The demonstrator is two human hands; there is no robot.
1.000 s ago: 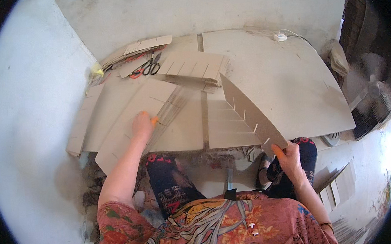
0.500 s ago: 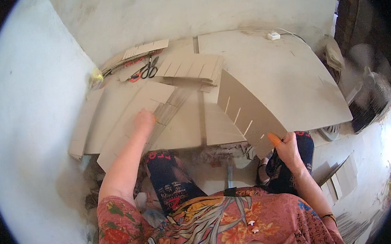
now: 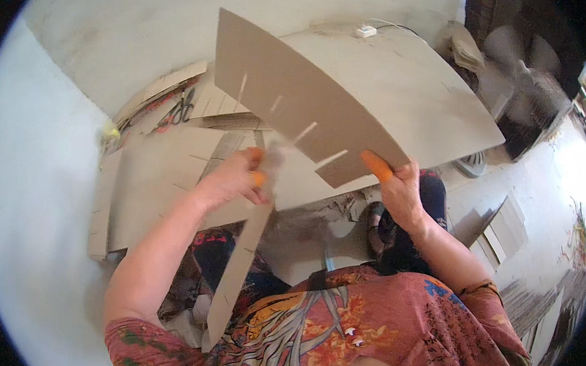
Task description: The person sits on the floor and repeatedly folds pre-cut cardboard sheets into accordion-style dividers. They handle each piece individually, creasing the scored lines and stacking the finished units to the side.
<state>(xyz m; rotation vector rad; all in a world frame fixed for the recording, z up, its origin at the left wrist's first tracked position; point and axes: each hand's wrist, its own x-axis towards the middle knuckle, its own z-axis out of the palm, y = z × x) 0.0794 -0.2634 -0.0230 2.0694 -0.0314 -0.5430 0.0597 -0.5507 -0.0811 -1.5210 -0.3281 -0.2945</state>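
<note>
My right hand (image 3: 401,187), an orange cover on its thumb, grips the lower right end of a wide slotted cardboard divider (image 3: 300,93). This piece is raised at a slant over the table, with several short slots along its lower edge. Left of it, my left hand (image 3: 237,177), with orange finger covers, pinches a narrow cardboard strip (image 3: 241,269). The strip slants down toward my lap, and its upper end by the fingers is blurred. The two pieces are apart. Below and left of my left hand lie large slotted cardboard sheets (image 3: 158,173).
Scissors (image 3: 180,109) with dark blades lie near stacked cardboard (image 3: 161,86) at the far left. A white plug block (image 3: 366,31) with a cable sits at the table's back (image 3: 423,90). A fan (image 3: 522,79) stands right, and cardboard pieces (image 3: 503,228) lie on the floor.
My right hand has lifted the divider up from the table, its far end now higher and further left. My left hand has left the sheets and moved right, now with a narrow strip.
</note>
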